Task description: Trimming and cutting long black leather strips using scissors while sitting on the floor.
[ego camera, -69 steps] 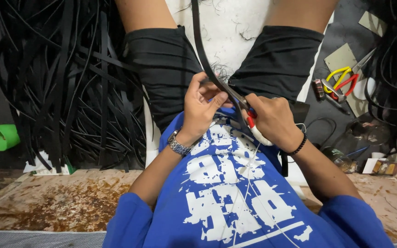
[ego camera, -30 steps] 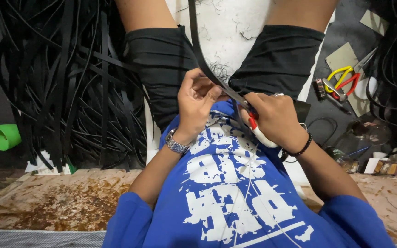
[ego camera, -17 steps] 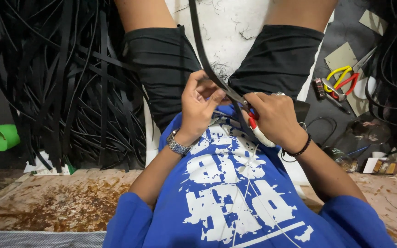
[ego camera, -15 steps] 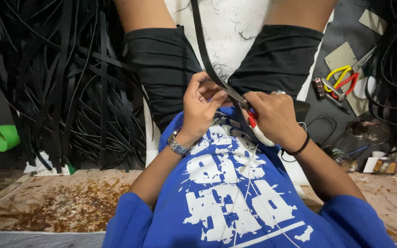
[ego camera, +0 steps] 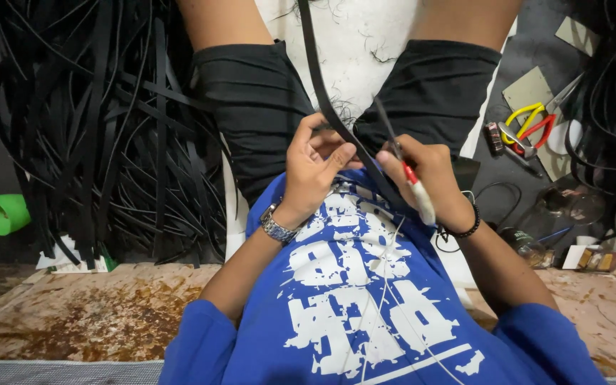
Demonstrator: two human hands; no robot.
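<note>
Seen from the head camera, the person sits with a long black strap (ego camera: 326, 107) running down between the knees. The left hand (ego camera: 313, 171) pinches this strap with curled fingers. Just to the right of the strap, the right hand (ego camera: 429, 178) is closed around scissors (ego camera: 402, 160) with red and white handles. Far left of the strap lie a pile of black strips (ego camera: 108, 128) and a green cup (ego camera: 3, 212).

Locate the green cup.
In the head view the green cup lies at the far left edge on the floor, beside the pile of black strips.
</note>
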